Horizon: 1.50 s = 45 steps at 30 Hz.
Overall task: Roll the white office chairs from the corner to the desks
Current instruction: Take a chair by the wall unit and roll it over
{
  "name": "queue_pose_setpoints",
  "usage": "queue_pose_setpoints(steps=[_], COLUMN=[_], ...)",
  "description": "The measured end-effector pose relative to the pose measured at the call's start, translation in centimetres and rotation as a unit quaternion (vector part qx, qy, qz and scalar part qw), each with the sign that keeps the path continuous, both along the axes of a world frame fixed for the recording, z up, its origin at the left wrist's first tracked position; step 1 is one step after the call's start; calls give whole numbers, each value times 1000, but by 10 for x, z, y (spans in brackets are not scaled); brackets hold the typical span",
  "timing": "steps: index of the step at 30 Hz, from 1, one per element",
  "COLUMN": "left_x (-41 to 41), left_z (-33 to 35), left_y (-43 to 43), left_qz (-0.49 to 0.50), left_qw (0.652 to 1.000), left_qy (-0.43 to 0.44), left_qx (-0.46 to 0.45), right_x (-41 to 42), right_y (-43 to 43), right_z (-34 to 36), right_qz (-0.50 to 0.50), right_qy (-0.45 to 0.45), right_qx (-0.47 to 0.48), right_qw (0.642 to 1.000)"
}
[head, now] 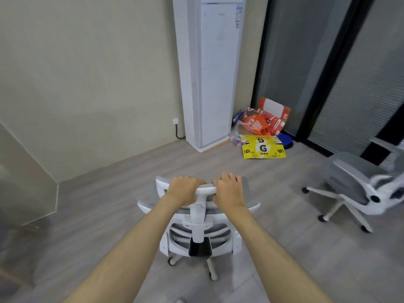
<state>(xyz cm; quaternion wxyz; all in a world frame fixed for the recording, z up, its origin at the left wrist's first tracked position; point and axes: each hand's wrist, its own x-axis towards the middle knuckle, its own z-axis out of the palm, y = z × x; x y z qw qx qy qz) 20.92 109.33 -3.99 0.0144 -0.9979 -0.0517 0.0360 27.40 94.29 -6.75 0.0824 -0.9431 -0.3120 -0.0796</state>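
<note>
A white office chair [197,226] with a grey mesh back stands right in front of me, its back toward me and its castors on the wood floor. My left hand [184,190] grips the left part of its white headrest bar. My right hand [228,190] grips the same bar just to the right. A second white office chair [358,184] stands apart at the right, turned sideways, partly cut off by the frame edge.
A tall white floor air conditioner [209,73] stands against the far wall. Flattened yellow and orange cartons [263,133] lie in the corner beside it. Dark glass partitions [328,62] run along the right. A wall corner [32,182] juts out at the left.
</note>
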Motion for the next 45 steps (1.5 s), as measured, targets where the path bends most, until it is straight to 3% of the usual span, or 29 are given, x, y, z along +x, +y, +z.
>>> queue_pose_setpoints(steps=[9,20,32,45], left_x=[-44,-112,-201,-325], left_z=[0,-11,-12,-10], left_y=[-116,-220,-336,-515], left_qz=[-133,-322,-509,-630], left_qw=[991,945,860,777], left_qy=[-11,-45,-31,-8], left_qx=[-16,-26,0,4], right_x=[-71,-199,-366,-536], right_y=[-131,-248,-354,-492], right_z=[-16,-19,-22,-21], right_qz=[-93,-253,-395,-539], right_qy=[-6,-20,-49,-47], right_qx=[59,44,-27,-5], right_qw=[994,966,917,841])
